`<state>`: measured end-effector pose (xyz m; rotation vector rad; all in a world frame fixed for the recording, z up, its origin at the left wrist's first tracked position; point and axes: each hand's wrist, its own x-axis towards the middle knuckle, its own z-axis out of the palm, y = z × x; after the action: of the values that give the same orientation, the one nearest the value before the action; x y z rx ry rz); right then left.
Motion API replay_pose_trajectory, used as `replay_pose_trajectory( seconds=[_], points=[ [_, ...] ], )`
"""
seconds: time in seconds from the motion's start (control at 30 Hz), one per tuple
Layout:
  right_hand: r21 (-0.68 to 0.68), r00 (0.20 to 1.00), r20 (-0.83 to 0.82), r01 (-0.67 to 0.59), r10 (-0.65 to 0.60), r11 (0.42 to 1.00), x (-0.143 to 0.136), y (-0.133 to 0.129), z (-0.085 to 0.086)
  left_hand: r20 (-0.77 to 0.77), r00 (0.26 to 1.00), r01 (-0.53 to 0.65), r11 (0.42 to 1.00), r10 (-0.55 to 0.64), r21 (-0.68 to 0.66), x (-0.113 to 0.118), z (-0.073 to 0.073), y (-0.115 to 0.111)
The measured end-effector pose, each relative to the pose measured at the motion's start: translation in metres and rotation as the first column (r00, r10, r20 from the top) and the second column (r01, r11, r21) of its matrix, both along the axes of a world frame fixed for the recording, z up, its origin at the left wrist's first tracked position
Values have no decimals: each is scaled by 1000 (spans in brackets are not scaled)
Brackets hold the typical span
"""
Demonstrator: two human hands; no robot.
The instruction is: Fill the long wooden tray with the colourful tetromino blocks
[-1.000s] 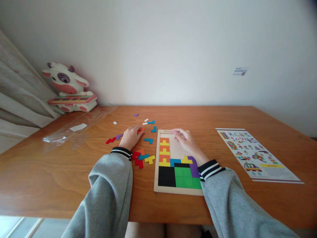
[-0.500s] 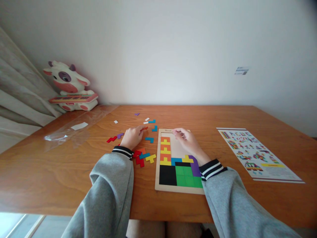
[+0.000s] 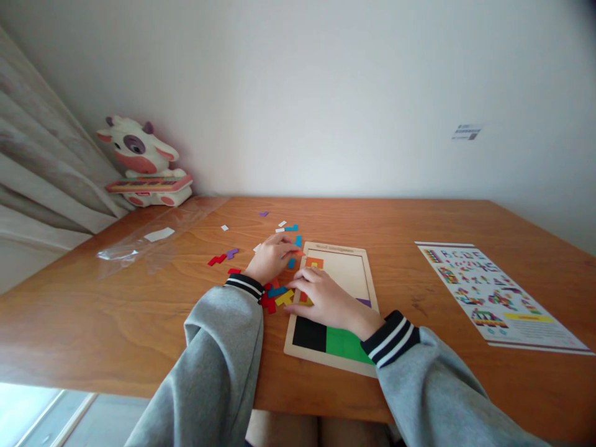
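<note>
My left hand (image 3: 270, 257) pinches a small orange puzzle piece (image 3: 299, 253) beside the top left corner of the wooden puzzle board (image 3: 371, 279). Over the board's left side lies my right hand (image 3: 323, 298), thumb and fingers apart around the left rim, with nothing visible held in them. It hides much of the orange and yellow column. Below it show a black block (image 3: 310, 335) and a green block (image 3: 347, 343) set in the frame. A loose yellow piece (image 3: 285, 298) lies just left of its fingertips, in a pile with red and blue ones.
Loose red (image 3: 217, 259), purple (image 3: 231, 253) and blue (image 3: 292, 228) pieces lie left of and behind the board. A printed pattern sheet (image 3: 503, 298) is on the right. Clear plastic wrap (image 3: 135, 251) and a cow toy keyboard (image 3: 149, 186) sit at the left.
My left hand has moved right with the piece, up to the board's corner. My right hand has come left and nearer from the board's top to its left rim. The board now sits slightly turned.
</note>
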<state>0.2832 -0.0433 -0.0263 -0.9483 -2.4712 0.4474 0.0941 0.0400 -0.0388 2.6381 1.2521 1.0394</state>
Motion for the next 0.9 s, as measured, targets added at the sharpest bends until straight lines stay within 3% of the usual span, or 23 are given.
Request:
replay_pose_trajectory(
  seconds=[0.17, 0.47, 0.73, 0.9],
  points=[
    [-46, 995, 97, 19, -15, 999, -3, 1, 5, 32, 998, -44, 998, 45, -46, 2, 4, -1],
    [-238, 965, 258, 105, -41, 966, -16, 3, 27, 256, 967, 92, 936, -2, -340, 7, 7, -8],
    [-246, 964, 251, 156, -93, 957, -26, 2, 18, 432, 901, 203, 851, 31, -485, 22, 3, -9],
    [-309, 968, 237, 159, -86, 938, -31, 0, 20, 502, 855, 175, 838, 131, -517, 26, -4, -6]
  ],
)
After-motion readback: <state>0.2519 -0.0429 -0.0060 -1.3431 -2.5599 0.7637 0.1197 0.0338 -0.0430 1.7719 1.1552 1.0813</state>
